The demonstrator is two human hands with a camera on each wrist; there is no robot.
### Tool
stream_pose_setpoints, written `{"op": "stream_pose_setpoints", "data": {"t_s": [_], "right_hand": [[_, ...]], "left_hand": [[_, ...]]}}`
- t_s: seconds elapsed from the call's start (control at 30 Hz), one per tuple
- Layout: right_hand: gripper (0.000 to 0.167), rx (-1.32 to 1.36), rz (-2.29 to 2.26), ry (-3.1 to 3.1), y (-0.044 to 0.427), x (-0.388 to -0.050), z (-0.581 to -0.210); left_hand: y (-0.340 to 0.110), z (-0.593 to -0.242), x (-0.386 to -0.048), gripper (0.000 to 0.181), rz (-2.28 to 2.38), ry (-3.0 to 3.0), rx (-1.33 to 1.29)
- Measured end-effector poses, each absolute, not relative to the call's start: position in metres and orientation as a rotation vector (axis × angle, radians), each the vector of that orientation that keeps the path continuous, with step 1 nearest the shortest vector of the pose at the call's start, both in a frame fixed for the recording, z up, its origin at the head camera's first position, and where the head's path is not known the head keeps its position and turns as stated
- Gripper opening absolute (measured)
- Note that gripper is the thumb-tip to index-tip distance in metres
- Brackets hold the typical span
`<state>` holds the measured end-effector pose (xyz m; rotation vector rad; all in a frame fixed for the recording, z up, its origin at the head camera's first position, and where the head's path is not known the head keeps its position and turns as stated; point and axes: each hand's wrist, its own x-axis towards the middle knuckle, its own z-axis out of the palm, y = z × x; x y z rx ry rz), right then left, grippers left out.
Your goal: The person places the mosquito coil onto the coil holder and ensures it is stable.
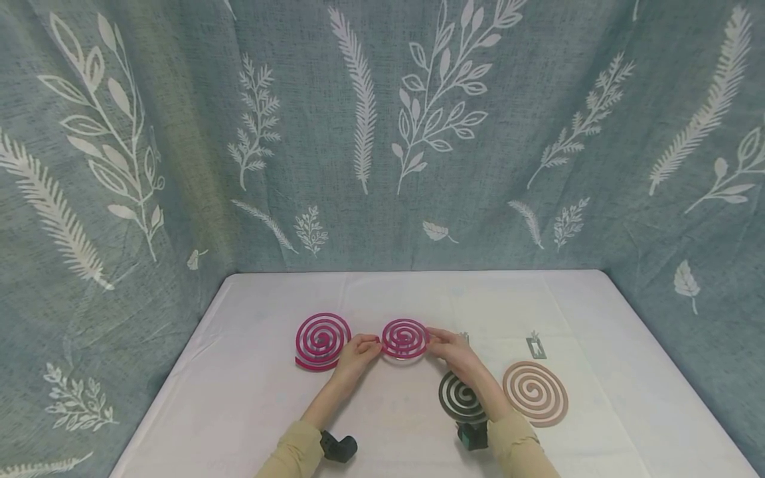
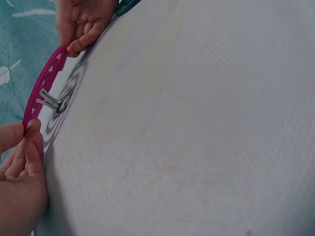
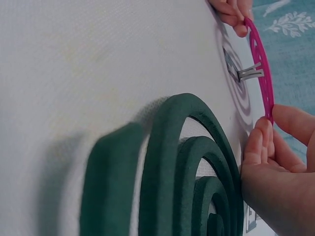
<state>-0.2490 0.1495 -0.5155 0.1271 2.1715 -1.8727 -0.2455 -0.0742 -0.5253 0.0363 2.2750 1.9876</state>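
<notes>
brightly magenta, the held coil [image 1: 403,337] spirals

A loose, plain beige cloth sleeve [image 1: 293,453] covers the near left arm and ends partway along the forearm, its surface softly creased. A matching beige cloth sleeve [image 1: 518,443] on the near right has fine wrinkles along its right side near the far edge. Beyond the fabric, the bare left hand [image 1: 356,352] and bare right hand [image 1: 457,352] are uncovered to the fingertips. Beside the left cuff sits a black, matte, rounded wrist-worn device [image 1: 339,447] with a notched outline; beside the right cuff, a black, blockier wrist-worn device [image 1: 476,436], whose finer details are too small to tell.
</notes>
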Motion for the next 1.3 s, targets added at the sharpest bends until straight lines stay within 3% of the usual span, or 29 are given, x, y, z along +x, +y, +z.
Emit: {"op": "stream_pose_setpoints", "data": {"t_s": [1.3], "right_hand": [[0.050,0.120,-1.865,2.172,0.1498,-0.2473,-0.5133]], "left_hand": [[-0.0740,-0.5246,-0.2441,0.033,1.996,2.277,0.054]]}}
